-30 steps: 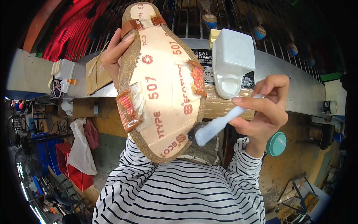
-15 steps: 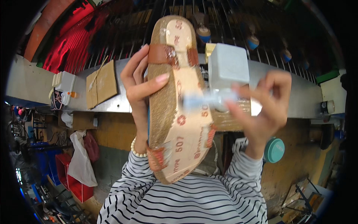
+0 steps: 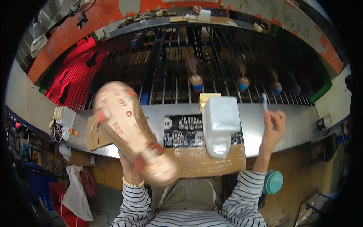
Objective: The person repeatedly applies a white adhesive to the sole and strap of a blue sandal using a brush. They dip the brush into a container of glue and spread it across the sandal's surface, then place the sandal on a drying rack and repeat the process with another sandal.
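My left hand [image 3: 129, 170] is wrapped round a sandal [image 3: 130, 125] from below, and most of its fingers are hidden behind it. The sandal's pale underside, with red print, faces up; brown straps fold onto it, and the whole piece is blurred by motion. Off to the right, my right hand [image 3: 275, 128] pinches a small toothbrush-like brush [image 3: 264, 101], its bristle end pointing away from me. Between the hands stands a white plastic container [image 3: 223, 117] with a rounded trough at its near side.
Under the container is a cardboard box [image 3: 204, 162] with black printed tape. Beyond the metal ledge [image 3: 295, 121], a rack of metal rods [image 3: 166, 83] carries several sandals with blue lasts. Red light glows at far left. A flat cardboard piece [image 3: 94, 138] lies by the sandal; a teal lid [image 3: 273, 182] is low right.
The sandal has swung left and tilted, its broad end now pointing away. My right hand has drawn the brush off the sole, out to the right. The view has risen to show more rack.
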Demonstrator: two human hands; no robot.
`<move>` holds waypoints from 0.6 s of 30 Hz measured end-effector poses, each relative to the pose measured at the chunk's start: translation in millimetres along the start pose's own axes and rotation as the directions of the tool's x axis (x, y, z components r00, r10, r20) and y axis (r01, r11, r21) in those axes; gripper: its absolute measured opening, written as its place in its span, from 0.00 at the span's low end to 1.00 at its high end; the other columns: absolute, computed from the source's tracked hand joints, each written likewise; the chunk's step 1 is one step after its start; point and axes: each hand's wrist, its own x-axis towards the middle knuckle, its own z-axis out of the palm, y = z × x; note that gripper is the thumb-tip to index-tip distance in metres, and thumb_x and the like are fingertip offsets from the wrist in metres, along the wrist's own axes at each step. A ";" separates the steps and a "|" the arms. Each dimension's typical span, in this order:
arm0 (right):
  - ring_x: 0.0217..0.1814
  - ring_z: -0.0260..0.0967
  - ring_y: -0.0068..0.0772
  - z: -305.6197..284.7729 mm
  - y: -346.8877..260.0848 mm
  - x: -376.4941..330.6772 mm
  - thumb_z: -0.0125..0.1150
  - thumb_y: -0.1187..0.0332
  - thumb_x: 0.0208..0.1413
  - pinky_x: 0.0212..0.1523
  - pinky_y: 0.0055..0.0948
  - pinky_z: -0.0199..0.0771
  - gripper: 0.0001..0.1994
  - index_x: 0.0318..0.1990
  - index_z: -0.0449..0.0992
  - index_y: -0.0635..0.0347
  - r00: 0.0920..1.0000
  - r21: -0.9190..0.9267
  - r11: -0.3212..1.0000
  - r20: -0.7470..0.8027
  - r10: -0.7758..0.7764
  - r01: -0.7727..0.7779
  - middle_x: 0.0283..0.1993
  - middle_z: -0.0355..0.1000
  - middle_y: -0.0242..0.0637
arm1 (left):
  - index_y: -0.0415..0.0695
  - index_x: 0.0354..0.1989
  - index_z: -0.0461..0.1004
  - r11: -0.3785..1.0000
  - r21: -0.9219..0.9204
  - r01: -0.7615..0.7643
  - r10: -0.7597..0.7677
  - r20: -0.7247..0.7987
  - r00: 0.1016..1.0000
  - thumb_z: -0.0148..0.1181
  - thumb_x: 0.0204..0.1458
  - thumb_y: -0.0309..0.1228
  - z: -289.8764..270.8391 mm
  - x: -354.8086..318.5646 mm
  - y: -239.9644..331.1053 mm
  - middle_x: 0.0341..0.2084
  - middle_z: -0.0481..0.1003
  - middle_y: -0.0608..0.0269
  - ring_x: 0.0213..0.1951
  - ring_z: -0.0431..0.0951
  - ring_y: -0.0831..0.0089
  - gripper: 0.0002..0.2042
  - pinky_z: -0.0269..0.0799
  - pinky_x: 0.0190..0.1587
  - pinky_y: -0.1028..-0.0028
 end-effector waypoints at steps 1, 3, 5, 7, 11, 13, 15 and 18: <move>0.37 0.60 0.23 -10.0 19.7 -0.9 0.71 0.71 0.53 0.38 0.24 0.60 0.06 0.36 0.84 0.61 0.999 -0.078 0.997 -0.021 0.029 -0.031 0.39 0.63 0.30 | 0.45 0.72 0.53 0.996 -0.079 0.049 -0.055 -0.070 0.996 0.62 0.56 0.45 -6.3 3.0 1.4 0.65 0.61 0.51 0.52 0.74 0.54 0.38 0.73 0.53 0.59; 0.35 0.60 0.20 -27.7 60.3 -3.6 0.69 0.70 0.56 0.35 0.23 0.60 0.05 0.36 0.83 0.63 0.989 -0.132 0.982 -0.067 0.129 -0.137 0.40 0.65 0.29 | 0.43 0.68 0.59 0.871 -0.478 0.116 -0.216 -0.161 0.963 0.67 0.49 0.38 -23.2 29.6 -1.0 0.63 0.61 0.57 0.45 0.76 0.60 0.37 0.76 0.44 0.70; 0.33 0.59 0.18 -46.2 94.4 -13.7 0.66 0.70 0.58 0.33 0.21 0.60 0.06 0.36 0.83 0.63 0.947 -0.048 0.952 -0.126 0.296 -0.304 0.40 0.65 0.29 | 0.40 0.62 0.66 0.707 -0.698 0.117 -0.382 -0.238 0.893 0.67 0.45 0.33 -38.3 59.5 5.4 0.59 0.67 0.54 0.47 0.77 0.59 0.33 0.79 0.42 0.69; 0.31 0.59 0.17 -55.9 120.3 -21.8 0.65 0.69 0.60 0.31 0.19 0.59 0.07 0.35 0.82 0.64 0.856 0.085 0.884 -0.223 0.467 -0.460 0.40 0.65 0.28 | 0.35 0.58 0.68 0.538 -0.843 0.029 -0.520 -0.305 0.798 0.67 0.45 0.32 -61.0 111.3 10.2 0.55 0.70 0.48 0.49 0.77 0.57 0.30 0.81 0.43 0.66; 0.32 0.59 0.16 -59.8 139.9 -32.5 0.63 0.69 0.61 0.30 0.18 0.59 0.07 0.36 0.81 0.65 0.952 -0.081 0.954 -0.131 0.276 -0.288 0.39 0.62 0.28 | 0.29 0.53 0.68 0.662 -0.749 0.022 -0.510 -0.428 0.746 0.66 0.48 0.35 -123.3 223.1 6.1 0.52 0.70 0.38 0.52 0.76 0.53 0.28 0.82 0.46 0.63; 0.32 0.59 0.16 -56.4 137.6 -32.3 0.63 0.71 0.61 0.30 0.17 0.59 0.06 0.35 0.81 0.65 0.938 -0.048 0.944 -0.140 0.318 -0.327 0.39 0.62 0.28 | 0.29 0.52 0.68 0.713 -0.701 0.012 -0.465 -0.459 0.757 0.64 0.50 0.37 -157.0 270.6 -2.7 0.51 0.71 0.37 0.53 0.76 0.51 0.26 0.82 0.46 0.62; 0.33 0.59 0.16 -54.2 131.9 -30.7 0.65 0.73 0.59 0.31 0.17 0.60 0.04 0.35 0.80 0.66 0.949 -0.078 0.953 -0.146 0.280 -0.293 0.39 0.62 0.28 | 0.30 0.53 0.68 0.848 -0.526 0.065 -0.368 -0.495 0.787 0.59 0.54 0.41 -186.7 300.2 -8.7 0.52 0.71 0.37 0.53 0.75 0.49 0.26 0.81 0.47 0.62; 0.34 0.59 0.17 -52.4 123.8 -29.4 0.65 0.74 0.57 0.33 0.19 0.60 0.04 0.34 0.80 0.66 0.947 -0.116 0.946 -0.144 0.287 -0.304 0.38 0.61 0.28 | 0.35 0.59 0.66 0.886 -0.456 0.088 -0.337 -0.502 0.796 0.45 0.60 0.45 -210.5 320.3 -5.6 0.57 0.70 0.38 0.59 0.71 0.45 0.27 0.80 0.53 0.60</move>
